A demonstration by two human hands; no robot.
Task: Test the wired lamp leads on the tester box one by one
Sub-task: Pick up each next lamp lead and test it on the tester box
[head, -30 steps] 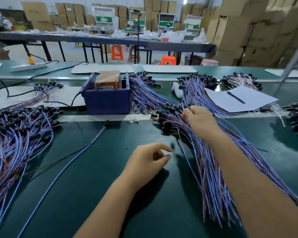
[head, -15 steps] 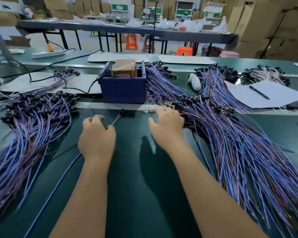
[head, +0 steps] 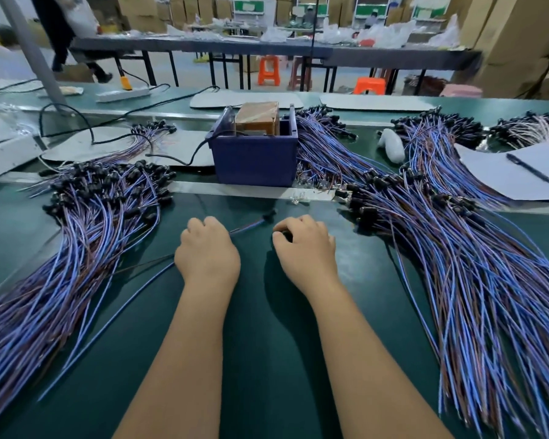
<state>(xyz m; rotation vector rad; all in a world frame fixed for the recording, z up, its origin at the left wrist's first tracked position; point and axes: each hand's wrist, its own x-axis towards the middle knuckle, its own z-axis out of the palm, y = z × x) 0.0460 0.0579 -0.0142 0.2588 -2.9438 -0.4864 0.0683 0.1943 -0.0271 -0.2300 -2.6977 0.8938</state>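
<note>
The blue tester box (head: 254,160), with a brown block inside, stands at the middle of the green belt. A heap of blue and brown lamp leads with black sockets (head: 102,201) lies to its left, and a larger heap (head: 450,255) lies to its right. One single lead (head: 251,224) runs slantwise from the lower left to its black socket below the box. My left hand (head: 206,251) is curled over that lead and grips it. Beside it, my right hand (head: 305,245) has its fingers curled, pinching a small dark piece that looks like a black socket.
More leads (head: 324,144) lie behind the box on the right. Paper with a pen (head: 520,172) and a white object (head: 392,145) lie at the right. A black cable (head: 184,160) enters the box from the left. Behind are a power strip (head: 122,94) and a walking person (head: 61,33).
My right hand left the right heap and moved to the middle, its fingers now curled. My left hand moved forward onto the single lead and closed on it. The view shifted left.
</note>
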